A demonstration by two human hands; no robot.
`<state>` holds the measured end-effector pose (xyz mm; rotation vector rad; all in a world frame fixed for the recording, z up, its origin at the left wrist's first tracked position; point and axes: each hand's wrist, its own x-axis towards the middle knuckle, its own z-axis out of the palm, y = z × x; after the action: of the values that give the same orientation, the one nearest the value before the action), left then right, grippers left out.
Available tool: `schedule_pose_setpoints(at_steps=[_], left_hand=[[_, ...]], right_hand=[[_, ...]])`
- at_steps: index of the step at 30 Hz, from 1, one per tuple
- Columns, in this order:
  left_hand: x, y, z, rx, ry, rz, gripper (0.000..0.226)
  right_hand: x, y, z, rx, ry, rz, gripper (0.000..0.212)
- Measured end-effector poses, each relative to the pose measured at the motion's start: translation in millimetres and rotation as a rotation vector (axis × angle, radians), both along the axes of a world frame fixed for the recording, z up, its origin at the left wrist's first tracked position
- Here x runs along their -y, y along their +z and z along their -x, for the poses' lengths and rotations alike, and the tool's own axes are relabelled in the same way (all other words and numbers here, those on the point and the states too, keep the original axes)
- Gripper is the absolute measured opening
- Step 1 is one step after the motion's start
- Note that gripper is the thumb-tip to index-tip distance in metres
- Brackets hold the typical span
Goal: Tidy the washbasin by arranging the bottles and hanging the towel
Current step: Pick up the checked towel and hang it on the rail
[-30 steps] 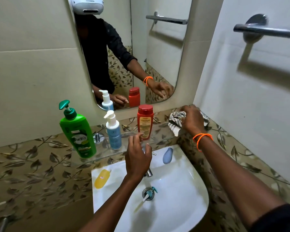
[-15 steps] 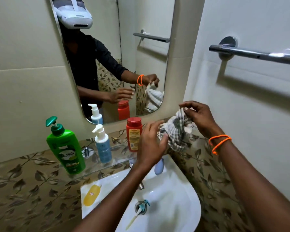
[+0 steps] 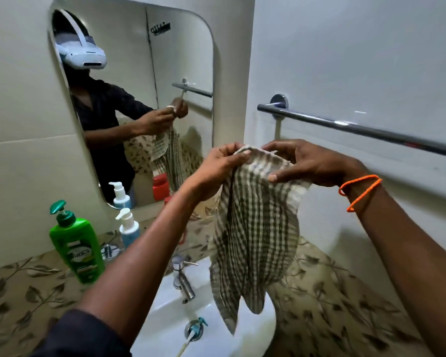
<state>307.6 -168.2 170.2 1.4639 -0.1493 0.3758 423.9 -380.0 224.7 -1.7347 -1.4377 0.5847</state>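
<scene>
A checked towel (image 3: 255,233) hangs in the air above the washbasin (image 3: 252,328), held by its top edge. My left hand (image 3: 219,166) grips the left part of that edge and my right hand (image 3: 307,163) grips the right part. The chrome towel rail (image 3: 358,128) runs along the right wall, just behind and above my right hand. On the glass shelf at the left stand a green pump bottle (image 3: 77,248) and a white and blue pump bottle (image 3: 129,228). A red bottle is mostly hidden behind my left forearm.
A mirror (image 3: 139,99) on the back wall reflects a person with a headset. The chrome tap (image 3: 183,279) stands at the basin's back. A toothbrush (image 3: 193,333) lies in the drain. Leaf-patterned tiles cover the lower walls.
Both hands have lifted the towel from the corner ledge up to the height of the rail and spread its top edge. The view has tilted up and right.
</scene>
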Motion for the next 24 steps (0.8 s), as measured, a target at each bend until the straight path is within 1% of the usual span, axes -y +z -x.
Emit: schedule_pose_setpoints(at_steps=[1, 3, 4, 5, 6, 7, 8, 9, 10, 11, 12, 13, 14, 15, 17, 18, 19, 20, 21, 22, 24], left_hand=[[1.8, 3.6, 3.4, 0.024, 0.075, 0.014, 0.013], [1.3, 9.7, 15.1, 0.068, 0.193, 0.017, 0.008], [-0.7, 10.9, 23.0, 0.088, 0.212, -0.026, 0.008], [-4.1, 10.2, 31.4, 0.088, 0.193, -0.112, 0.015], [-7.4, 7.8, 39.0, 0.057, 0.128, -0.228, 0.024], [-9.9, 4.5, 46.0, -0.003, 0.039, -0.390, 0.028], [-11.6, 1.1, 51.5, -0.076, -0.053, -0.579, 0.027], [-12.8, -3.9, 54.1, -0.150, -0.118, -0.768, 0.024], [-13.8, -8.5, 54.1, -0.212, -0.128, -0.929, 0.024], [-16.5, -11.0, 53.1, -0.266, -0.086, -1.059, 0.024], [-18.8, -10.5, 53.1, -0.309, -0.026, -1.136, 0.022], [-20.9, -9.2, 53.4, -0.345, 0.030, -1.148, 0.020], [-22.8, -5.4, 54.5, -0.365, 0.073, -1.082, 0.020], [-23.4, 1.5, 54.8, -0.363, 0.105, -0.939, 0.020], [-15.4, 25.4, 52.7, -0.290, 0.131, -0.490, 0.023], [-7.7, 41.2, 48.4, -0.239, 0.100, -0.235, 0.023], [2.5, 58.0, 41.1, -0.189, 0.041, -0.007, 0.023], [14.8, 76.4, 31.9, -0.138, -0.038, 0.176, 0.024], [27.3, 93.8, 22.2, -0.083, -0.110, 0.318, 0.026], [40.7, 110.6, 10.9, -0.026, -0.155, 0.437, 0.028], [67.9, 139.2, -9.9, 0.073, -0.184, 0.595, 0.032]], right_hand=[[6.8, 5.4, 6.0, 0.047, -0.029, 0.014, 0.039], [19.0, 15.7, 17.1, 0.110, -0.096, -0.056, 0.026], [23.6, 19.8, 23.1, 0.103, -0.140, -0.140, 0.020], [28.6, 24.1, 30.2, 0.065, -0.201, -0.233, 0.011], [33.7, 28.8, 36.0, 0.002, -0.264, -0.321, 0.007], [40.2, 33.2, 41.1, -0.046, -0.339, -0.396, 0.018], [47.6, 37.7, 48.3, -0.069, -0.396, -0.446, 0.027], [55.6, 42.4, 56.1, -0.053, -0.452, -0.470, 0.032], [64.1, 46.5, 65.3, -0.027, -0.499, -0.479, 0.036], [71.7, 50.3, 71.9, -0.021, -0.532, -0.486, 0.037], [80.4, 54.5, 79.5, -0.057, -0.567, -0.494, 0.037], [88.8, 58.0, 86.0, -0.122, -0.597, -0.514, 0.036], [96.8, 61.6, 91.8, -0.202, -0.617, -0.544, 0.035], [105.8, 64.4, 95.3, -0.274, -0.624, -0.584, 0.035], [120.8, 68.3, 101.6, -0.384, -0.645, -0.689, 0.034], [125.2, 70.0, 104.9, -0.396, -0.655, -0.753, 0.034], [127.5, 72.3, 106.6, -0.367, -0.677, -0.819, 0.034], [127.5, 74.9, 109.2, -0.295, -0.720, -0.887, 0.034], [125.4, 77.5, 110.7, -0.169, -0.794, -0.948, 0.034], [123.6, 80.6, 110.8, 0.009, -0.905, -0.994, 0.032], [119.5, 86.9, 106.5, 0.389, -1.154, -0.982, 0.027]])
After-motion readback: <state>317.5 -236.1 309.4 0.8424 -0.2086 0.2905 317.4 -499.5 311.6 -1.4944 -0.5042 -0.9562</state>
